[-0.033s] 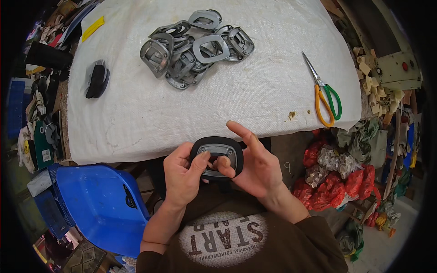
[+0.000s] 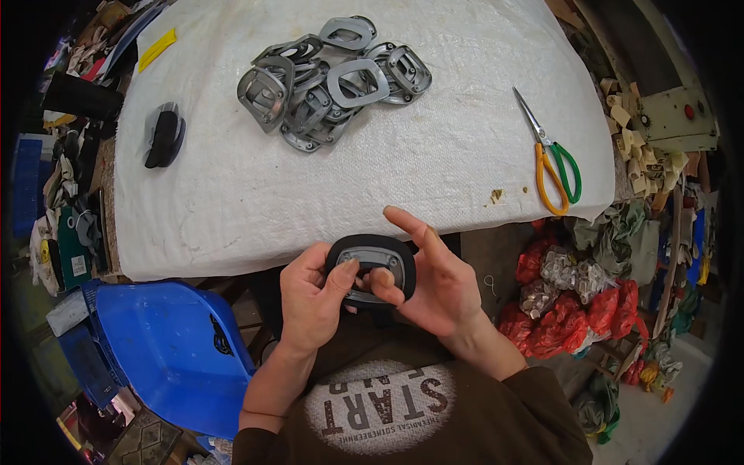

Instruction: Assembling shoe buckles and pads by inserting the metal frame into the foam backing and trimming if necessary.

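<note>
Close to my body, just off the table's near edge, both hands hold a rounded ring-shaped frame (image 2: 408, 267) with a black rim and a grey metal inner part. My left hand (image 2: 312, 294) grips its left side, the thumb pressed on the grey part. From the right, my right hand (image 2: 442, 287) holds it with curled fingers at the central opening, while one finger stretches up and away. Similar bare grey metal frames (image 2: 358, 83) lie in a loose pile at the far middle of the table. The underside of the held frame is hidden.
White woven sheeting covers the table (image 2: 217, 201). Orange-and-green-handled scissors (image 2: 550, 159) lie at right, a black piece in clear wrapping (image 2: 164, 136) and a yellow strip (image 2: 157, 49) at left. A blue plastic chair (image 2: 167, 349) stands lower left; red bags (image 2: 558, 325) sit lower right.
</note>
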`<state>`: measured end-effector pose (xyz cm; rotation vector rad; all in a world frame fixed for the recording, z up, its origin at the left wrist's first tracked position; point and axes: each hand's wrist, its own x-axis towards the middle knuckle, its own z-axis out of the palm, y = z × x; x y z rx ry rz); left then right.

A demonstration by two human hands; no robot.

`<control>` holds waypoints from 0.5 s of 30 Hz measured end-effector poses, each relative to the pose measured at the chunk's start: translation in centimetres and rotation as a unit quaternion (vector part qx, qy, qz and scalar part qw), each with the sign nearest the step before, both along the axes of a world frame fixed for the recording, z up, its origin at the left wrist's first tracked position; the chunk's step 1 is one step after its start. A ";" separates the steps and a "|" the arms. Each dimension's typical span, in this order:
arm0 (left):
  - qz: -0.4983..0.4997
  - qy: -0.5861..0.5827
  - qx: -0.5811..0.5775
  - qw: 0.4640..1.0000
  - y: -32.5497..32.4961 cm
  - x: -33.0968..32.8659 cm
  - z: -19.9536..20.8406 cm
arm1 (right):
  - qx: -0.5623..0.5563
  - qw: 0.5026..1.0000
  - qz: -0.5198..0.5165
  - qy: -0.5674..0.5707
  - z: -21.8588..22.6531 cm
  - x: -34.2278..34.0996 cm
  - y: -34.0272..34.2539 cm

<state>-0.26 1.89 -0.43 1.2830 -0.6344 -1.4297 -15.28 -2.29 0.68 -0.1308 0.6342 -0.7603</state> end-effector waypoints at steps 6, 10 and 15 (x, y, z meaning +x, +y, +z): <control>-0.019 -0.010 0.000 1.000 0.6 -0.8 -0.4 | -0.031 0.991 0.046 -0.118 -2.4 -0.7 0.2; -0.020 -0.020 0.014 0.999 0.5 -0.6 -0.6 | 0.004 0.994 0.037 -0.107 -2.3 -0.5 0.2; 0.002 -0.033 -0.001 0.999 -0.6 -0.5 -0.1 | 0.015 0.999 0.014 -0.030 -1.1 -0.2 -0.5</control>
